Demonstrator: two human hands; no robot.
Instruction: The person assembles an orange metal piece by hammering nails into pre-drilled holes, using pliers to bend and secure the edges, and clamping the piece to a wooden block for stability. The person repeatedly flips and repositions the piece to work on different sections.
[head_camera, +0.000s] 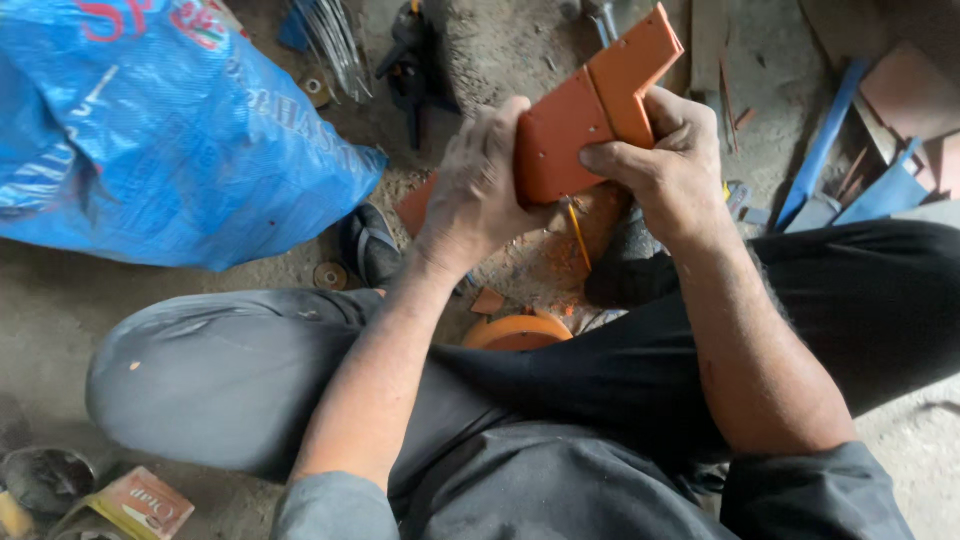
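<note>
A seated person grips an orange angled metal piece in both hands above a dusty concrete floor, knees spread to either side. Room around the work is tight: a large blue woven sack crowds the floor at the left, blue metal strips and scrap lie at the right, and dark hand tools sit just beyond the hands. The only bare floor shows between the sack and the tools.

The left hand wraps the lower end of the piece, fingers closed around its edge. The right hand clasps the middle from the other side, thumb laid across the flat face. The piece is a flat plate with a folded flange rising up and away, painted dull orange, with small holes near its upper edge. Below the hands a thin yellow-orange stick hangs; orange dust and chips lie on the floor, and a curved orange part rests between the legs.
</note>
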